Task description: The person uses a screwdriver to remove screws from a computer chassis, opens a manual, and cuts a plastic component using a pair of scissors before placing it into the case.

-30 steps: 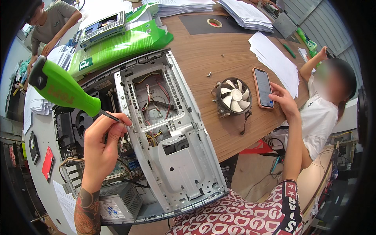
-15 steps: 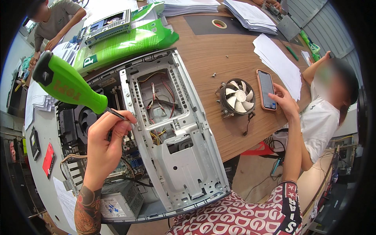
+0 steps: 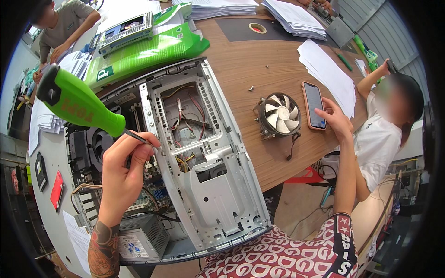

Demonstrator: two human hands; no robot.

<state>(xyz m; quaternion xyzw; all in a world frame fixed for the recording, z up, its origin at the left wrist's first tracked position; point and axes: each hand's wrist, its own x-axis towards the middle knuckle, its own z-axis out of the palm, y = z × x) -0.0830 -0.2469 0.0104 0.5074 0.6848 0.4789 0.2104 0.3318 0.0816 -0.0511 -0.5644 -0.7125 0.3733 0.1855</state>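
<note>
My left hand (image 3: 121,171) is closed, with thumb and fingers pinching the shaft of a large screwdriver (image 3: 85,102) with a green and black handle. The handle leans up and to the left, above an opened desktop computer case (image 3: 215,194) lying on the table. My fingertips are at the case's metal frame; they hide the screwdriver's tip. Over on the right, a smartphone (image 3: 314,104) in a pink-orange case lies on the table with its screen lit. My right hand (image 3: 337,119) is at its right edge, fingers apart, one digit touching the screen.
Left of the phone sits a round cooler fan (image 3: 280,116), with small screws (image 3: 251,88) beyond it. A green plastic bag (image 3: 153,53) and a metal drive unit (image 3: 127,34) lie behind the case. Paper stacks (image 3: 294,21) are farther back. Two people sit at left and right.
The view has shifted slightly. My left hand still grips the screwdriver at the same place, and the digit of my right hand has moved slightly on the phone screen.
</note>
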